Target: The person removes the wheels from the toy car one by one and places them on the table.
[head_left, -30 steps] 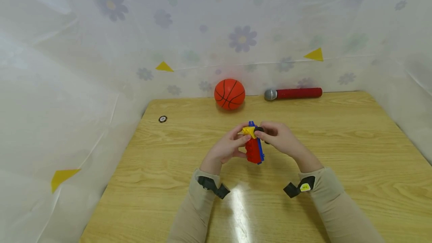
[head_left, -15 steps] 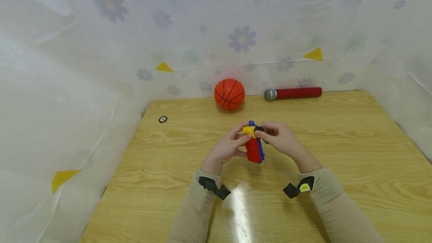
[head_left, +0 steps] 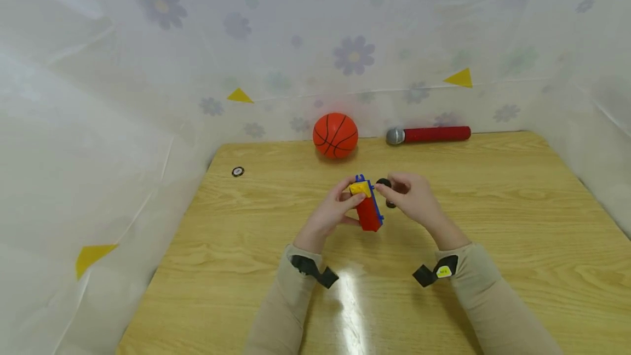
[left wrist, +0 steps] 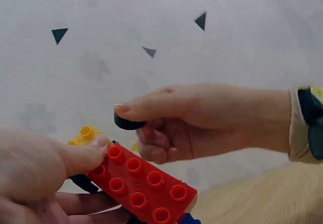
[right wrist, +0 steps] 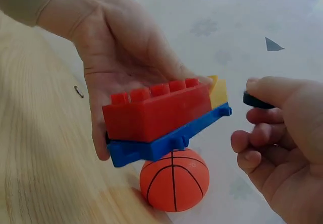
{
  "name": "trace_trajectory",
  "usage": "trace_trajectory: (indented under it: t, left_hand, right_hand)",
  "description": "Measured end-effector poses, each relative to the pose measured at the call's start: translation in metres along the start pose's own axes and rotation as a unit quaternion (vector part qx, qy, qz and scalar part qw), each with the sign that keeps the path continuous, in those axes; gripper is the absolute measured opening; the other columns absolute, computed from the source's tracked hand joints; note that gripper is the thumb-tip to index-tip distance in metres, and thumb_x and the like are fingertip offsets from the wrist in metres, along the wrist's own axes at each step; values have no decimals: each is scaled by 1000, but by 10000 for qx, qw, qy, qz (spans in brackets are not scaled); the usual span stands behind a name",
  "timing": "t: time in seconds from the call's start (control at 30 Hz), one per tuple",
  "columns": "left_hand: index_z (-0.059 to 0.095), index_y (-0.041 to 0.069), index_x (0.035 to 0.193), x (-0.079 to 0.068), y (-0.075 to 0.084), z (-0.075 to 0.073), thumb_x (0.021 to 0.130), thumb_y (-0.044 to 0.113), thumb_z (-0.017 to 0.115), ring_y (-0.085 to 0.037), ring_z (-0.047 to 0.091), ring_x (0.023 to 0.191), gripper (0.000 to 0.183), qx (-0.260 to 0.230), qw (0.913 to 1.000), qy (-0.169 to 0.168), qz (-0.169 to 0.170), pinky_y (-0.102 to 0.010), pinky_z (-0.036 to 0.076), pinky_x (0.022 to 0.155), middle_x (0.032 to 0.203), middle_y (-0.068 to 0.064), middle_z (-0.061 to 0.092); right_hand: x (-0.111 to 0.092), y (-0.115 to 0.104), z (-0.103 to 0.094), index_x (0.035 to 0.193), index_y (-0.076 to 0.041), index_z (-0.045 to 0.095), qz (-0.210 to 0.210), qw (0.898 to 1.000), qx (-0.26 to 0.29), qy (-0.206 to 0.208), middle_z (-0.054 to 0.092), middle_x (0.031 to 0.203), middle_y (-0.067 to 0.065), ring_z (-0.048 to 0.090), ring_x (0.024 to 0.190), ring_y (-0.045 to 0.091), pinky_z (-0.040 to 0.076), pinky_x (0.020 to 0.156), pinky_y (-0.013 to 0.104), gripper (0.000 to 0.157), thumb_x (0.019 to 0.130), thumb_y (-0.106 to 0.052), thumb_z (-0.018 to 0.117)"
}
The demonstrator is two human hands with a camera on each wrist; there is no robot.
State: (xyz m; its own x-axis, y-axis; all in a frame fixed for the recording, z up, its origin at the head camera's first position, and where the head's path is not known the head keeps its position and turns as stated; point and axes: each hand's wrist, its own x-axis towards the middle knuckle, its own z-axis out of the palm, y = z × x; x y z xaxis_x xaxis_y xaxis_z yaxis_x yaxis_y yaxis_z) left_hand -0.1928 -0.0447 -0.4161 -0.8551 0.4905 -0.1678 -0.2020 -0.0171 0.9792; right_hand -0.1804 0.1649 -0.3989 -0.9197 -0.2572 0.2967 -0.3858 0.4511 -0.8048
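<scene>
My left hand (head_left: 327, 210) grips a toy brick truck by its side, thumb on the yellow brick (left wrist: 90, 137). Its red studded brick (right wrist: 156, 114) sits behind the yellow one on a blue base (right wrist: 169, 146) with short side pegs. Dark wheel parts show on the truck's far side in the left wrist view. Between thumb and fingers my right hand (head_left: 414, 199) pinches a small black wheel (right wrist: 256, 101), a little apart from the truck's bare front peg. Below it in the head view shows another dark round piece (head_left: 391, 203); whether the hand holds it, I cannot tell.
An orange toy basketball (head_left: 335, 136) rests at the back of the wooden table (head_left: 236, 267). Right of it lies a red microphone (head_left: 429, 135) with a grey head. A black-and-white disc (head_left: 238, 171) lies at the left. A white patterned sheet hangs behind.
The black wheel, earlier against the truck's front side, is now apart from it, and the blue peg shows. The truck has shifted slightly left and tilted in my left hand.
</scene>
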Motion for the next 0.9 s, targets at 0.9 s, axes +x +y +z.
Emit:
trace_trajectory:
  t: [0.9]
  left_hand:
    - [35,20,152,-2,5,-13,104,19,50,-37,54,127,50,-256,9996,41,92,-52,59,80,141,-23,51]
  right_hand:
    - [-1,12,-10,83,-5,59,154,9994,239,-182,66,76,13,65,74,16,42,62,29,32,106,-25,49]
